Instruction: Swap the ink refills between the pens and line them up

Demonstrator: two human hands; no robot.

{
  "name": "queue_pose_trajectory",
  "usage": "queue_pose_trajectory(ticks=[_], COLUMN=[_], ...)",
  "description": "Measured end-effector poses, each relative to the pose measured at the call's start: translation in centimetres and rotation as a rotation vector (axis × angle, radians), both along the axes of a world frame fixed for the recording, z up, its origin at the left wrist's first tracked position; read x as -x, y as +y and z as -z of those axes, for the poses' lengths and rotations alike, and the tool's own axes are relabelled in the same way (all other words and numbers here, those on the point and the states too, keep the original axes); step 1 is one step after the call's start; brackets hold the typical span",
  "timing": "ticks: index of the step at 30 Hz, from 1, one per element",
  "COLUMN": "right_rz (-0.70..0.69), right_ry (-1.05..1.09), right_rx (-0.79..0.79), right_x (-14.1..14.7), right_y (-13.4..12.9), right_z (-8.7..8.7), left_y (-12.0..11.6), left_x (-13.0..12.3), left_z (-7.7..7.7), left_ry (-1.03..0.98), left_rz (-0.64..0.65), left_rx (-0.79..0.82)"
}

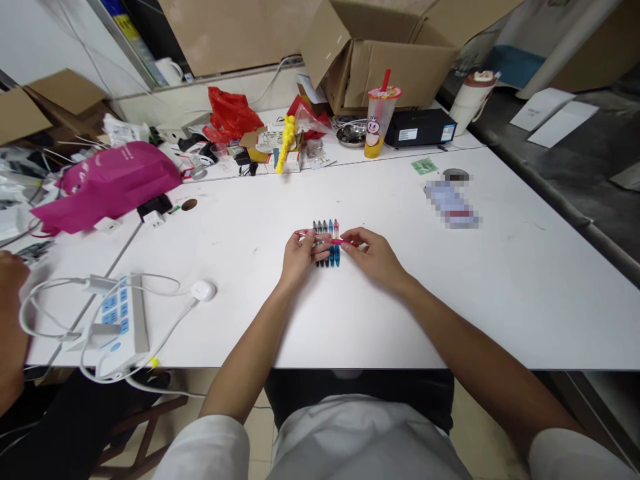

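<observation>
A pink pen (341,242) with a clear barrel is held level between my two hands. My left hand (299,259) grips its left end between thumb and fingers, while the fingertips of my right hand (376,259) pinch its right end. Under and just behind the held pen, several pens stand side by side in a tight row on the white table. The dark pens (318,263) are at the left of the row. A blue pen (331,225) follows, and the rightmost pen (337,227) has a pink top and a blue lower end. My hands partly cover the row.
A power strip (135,320) with white cables lies at left, near another person's arm (11,320). Along the back are a magenta bag (115,183), a drink cup (376,123), a black box (420,128) and a cardboard box (395,73). A pixelated item (453,203) lies at right.
</observation>
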State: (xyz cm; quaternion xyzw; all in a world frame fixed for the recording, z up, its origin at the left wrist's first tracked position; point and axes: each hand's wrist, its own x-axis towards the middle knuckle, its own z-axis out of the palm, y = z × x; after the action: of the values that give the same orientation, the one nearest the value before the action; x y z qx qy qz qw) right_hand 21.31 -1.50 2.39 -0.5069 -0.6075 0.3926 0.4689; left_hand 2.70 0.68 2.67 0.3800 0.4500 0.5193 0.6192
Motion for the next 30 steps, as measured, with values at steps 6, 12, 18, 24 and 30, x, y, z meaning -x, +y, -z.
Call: queue_pose_trajectory(ticks=[6, 12, 18, 24, 30], right_rz=[-0.02, -0.045, -0.056, -0.028, 0.053], right_ry=[-0.006, -0.065, -0.119, -0.1, -0.054], right_rx=[-0.139, -0.286, -0.218, -0.174, -0.089], right_x=[0.1, -0.4, -0.6, -1.1, -2.3], right_y=[0.0, 0.1, 0.0, 0.1, 0.4], right_z=[-0.2, -0.1, -0.2, -0.9, -1.2], left_y=[0.0, 0.2, 0.1, 0.5, 0.9], left_x=[-0.2, 0.2, 0.2, 0.6, 1.5], left_z=[0.0, -0.4, -0.8, -0.8, -0.7], left_ry=[-0.024, -0.027, -0.062, -0.081, -0.061], left_rz=[-0.036, -0.089, -0.099, -0.211, -0.27], left_rx=[0.021, 0.069, 0.076, 0.063, 0.02])
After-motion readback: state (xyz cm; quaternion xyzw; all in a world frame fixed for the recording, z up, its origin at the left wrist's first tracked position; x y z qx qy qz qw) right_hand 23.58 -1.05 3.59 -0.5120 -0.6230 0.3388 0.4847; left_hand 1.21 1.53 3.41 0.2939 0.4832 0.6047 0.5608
